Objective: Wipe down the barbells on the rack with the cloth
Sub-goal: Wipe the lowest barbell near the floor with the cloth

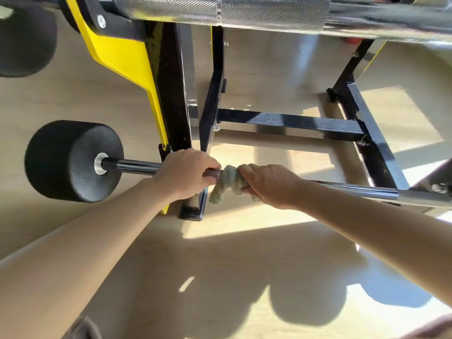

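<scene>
A low barbell (132, 165) lies across the bottom of the black and yellow rack (171, 106), with a black round weight (71, 160) on its left end. My left hand (186, 173) grips the bar just right of the rack's left upright. Close beside it, my right hand (271, 185) holds a crumpled grey-green cloth (226, 183) wrapped round the same bar. The bar's chrome part (354, 189) runs on to the right. A second barbell (244, 11) with a knurled chrome shaft crosses the top of the view, very near the camera.
Black base rails (288, 123) of the rack join into a frame on the pale wooden floor (244, 253) behind the bar. Another black weight (24, 40) shows at the upper left. Sunlight and shadows fall across the floor below my arms.
</scene>
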Motion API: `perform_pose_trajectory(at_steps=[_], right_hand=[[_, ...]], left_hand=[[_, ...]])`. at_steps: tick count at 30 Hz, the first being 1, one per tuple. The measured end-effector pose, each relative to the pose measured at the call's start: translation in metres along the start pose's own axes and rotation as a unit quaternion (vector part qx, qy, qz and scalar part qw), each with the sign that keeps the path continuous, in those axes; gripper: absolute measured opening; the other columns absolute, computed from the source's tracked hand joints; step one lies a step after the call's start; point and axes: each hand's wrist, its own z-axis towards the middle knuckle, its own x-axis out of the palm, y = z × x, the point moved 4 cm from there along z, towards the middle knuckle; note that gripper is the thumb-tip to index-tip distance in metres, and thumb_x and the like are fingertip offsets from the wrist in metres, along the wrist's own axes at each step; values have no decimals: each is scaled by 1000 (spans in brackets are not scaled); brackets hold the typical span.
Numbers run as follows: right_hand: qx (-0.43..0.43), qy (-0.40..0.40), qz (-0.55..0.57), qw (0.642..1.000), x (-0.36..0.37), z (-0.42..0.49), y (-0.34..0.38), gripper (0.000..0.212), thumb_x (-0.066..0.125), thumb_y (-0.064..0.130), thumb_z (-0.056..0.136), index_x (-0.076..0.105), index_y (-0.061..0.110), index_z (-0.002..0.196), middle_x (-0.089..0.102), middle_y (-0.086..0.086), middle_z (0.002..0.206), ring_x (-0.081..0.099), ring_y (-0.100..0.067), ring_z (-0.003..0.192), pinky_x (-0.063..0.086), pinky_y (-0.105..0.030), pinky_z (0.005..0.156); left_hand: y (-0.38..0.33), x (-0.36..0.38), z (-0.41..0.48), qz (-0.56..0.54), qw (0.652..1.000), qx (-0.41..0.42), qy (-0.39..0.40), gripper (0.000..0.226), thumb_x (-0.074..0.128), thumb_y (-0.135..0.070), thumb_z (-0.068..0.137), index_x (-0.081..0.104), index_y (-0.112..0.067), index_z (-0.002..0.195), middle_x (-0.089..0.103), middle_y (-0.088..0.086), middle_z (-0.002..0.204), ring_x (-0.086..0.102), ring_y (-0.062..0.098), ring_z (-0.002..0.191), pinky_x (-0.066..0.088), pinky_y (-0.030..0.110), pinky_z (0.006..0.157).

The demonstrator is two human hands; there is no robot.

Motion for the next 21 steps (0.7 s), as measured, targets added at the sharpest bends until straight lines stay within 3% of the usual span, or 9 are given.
perform_pose_trajectory(at_steps=[5, 7, 9, 11, 13, 16, 19, 21], right_hand=[[115, 189, -5, 975, -9, -43, -50, 19, 54, 31, 101, 46, 21, 116, 63, 6, 91, 56, -8, 72, 49, -33, 72], [143, 224, -7, 964, -13, -51, -59, 27, 55, 19, 97, 46, 19, 122, 59, 5, 95, 57, -13, 82, 50, -36, 80], [130, 197, 90, 967, -16, -46, -44, 59, 60, 19, 92, 34, 16, 145, 55, -1, 123, 57, -23, 108, 50, -41, 95], [126, 137, 128, 974, -9, -36, -21, 74, 65, 34, 88, 27, 17, 148, 49, -2, 132, 53, -24, 114, 48, -41, 96], [113, 46, 39, 992, 3, -25, -2, 64, 60, 49, 89, 33, 17, 138, 51, -2, 121, 54, -22, 106, 49, -41, 92], [105, -85, -35, 990, 14, -14, 3, 35, 51, 46, 98, 42, 17, 116, 56, -1, 97, 59, -20, 80, 54, -39, 71], [74, -87, -81, 990, 12, 0, -2, 28, 47, 44, 102, 43, 17, 105, 49, 4, 72, 52, -21, 57, 46, -34, 52], [66, -69, -64, 993, 12, 6, -7, 33, 44, 50, 101, 46, 18, 102, 44, 5, 65, 48, -22, 54, 41, -33, 52]], left_hand=[[-2, 4, 6, -28, 998, 2, 55, 24, 58, -31, 95, 69, -27, 115, 70, -8, 99, 61, 13, 91, 36, 22, 66], [-1, 8, 7, -48, 996, -5, 72, 27, 58, -30, 94, 67, -27, 119, 69, -9, 103, 61, 12, 93, 38, 24, 70], [-2, 15, 7, -57, 993, -6, 101, 27, 59, -31, 93, 64, -29, 120, 67, -11, 100, 60, 10, 89, 38, 24, 67], [-6, 23, 6, -47, 992, -5, 120, 29, 61, -33, 91, 57, -29, 120, 62, -11, 98, 57, 11, 88, 38, 26, 68], [-11, 28, 5, -5, 995, 1, 102, 37, 65, -37, 90, 50, -28, 122, 61, -9, 99, 56, 14, 91, 39, 30, 75], [-18, 34, 6, 77, 996, 8, 36, 38, 64, -48, 90, 50, -26, 117, 63, -8, 94, 60, 17, 86, 48, 35, 82], [-23, 39, 12, 152, 988, -23, -10, 40, 56, -61, 91, 55, -24, 107, 66, -5, 87, 65, 21, 81, 48, 34, 72], [-25, 39, 17, 200, 979, -36, -15, 42, 51, -63, 92, 60, -23, 103, 67, -1, 83, 66, 23, 77, 42, 32, 65]])
